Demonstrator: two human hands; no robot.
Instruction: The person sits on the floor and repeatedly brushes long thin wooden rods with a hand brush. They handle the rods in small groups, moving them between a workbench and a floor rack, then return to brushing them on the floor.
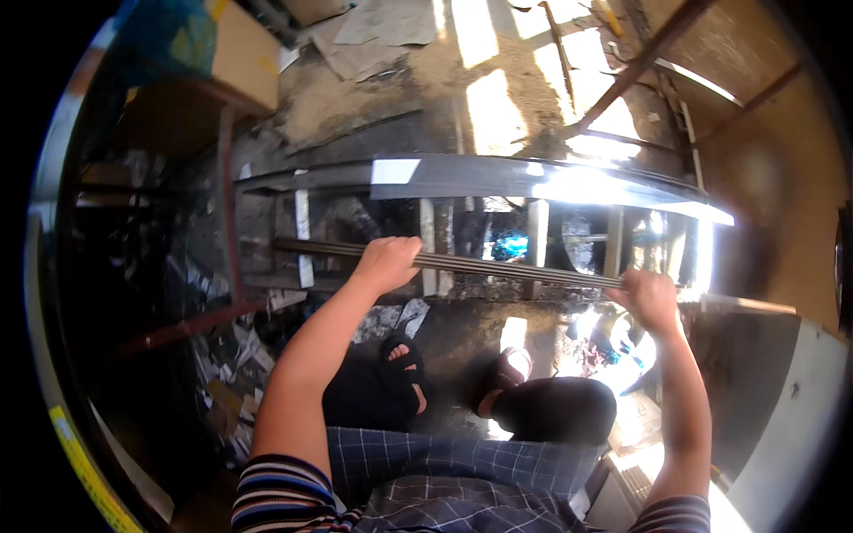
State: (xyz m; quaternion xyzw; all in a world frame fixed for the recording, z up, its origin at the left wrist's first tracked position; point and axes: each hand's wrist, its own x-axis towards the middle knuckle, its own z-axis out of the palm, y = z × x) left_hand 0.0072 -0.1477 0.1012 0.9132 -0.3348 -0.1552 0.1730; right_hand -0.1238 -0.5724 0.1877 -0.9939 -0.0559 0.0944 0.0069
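A bundle of long, thin dark strips (515, 269) with pale lines along it runs crosswise in front of me. My left hand (388, 264) is closed around it left of the middle. Toward its right end, my right hand (649, 298) also grips it. The bundle's left end reaches past my left hand over a pale crosspiece (304, 233). Just beyond the bundle lies a wide, long dark strip or stack (480, 178), shiny at its right, with a white patch (394, 171) on it. What the strips are made of I cannot tell.
Pale slats (538, 235) of a low rack show under the strips. Reddish-brown metal bars (228, 204) stand at left. A cardboard box (244, 58) is at the far left, paper scraps (235, 391) litter the floor at near left, and a brown board (777, 178) stands at right.
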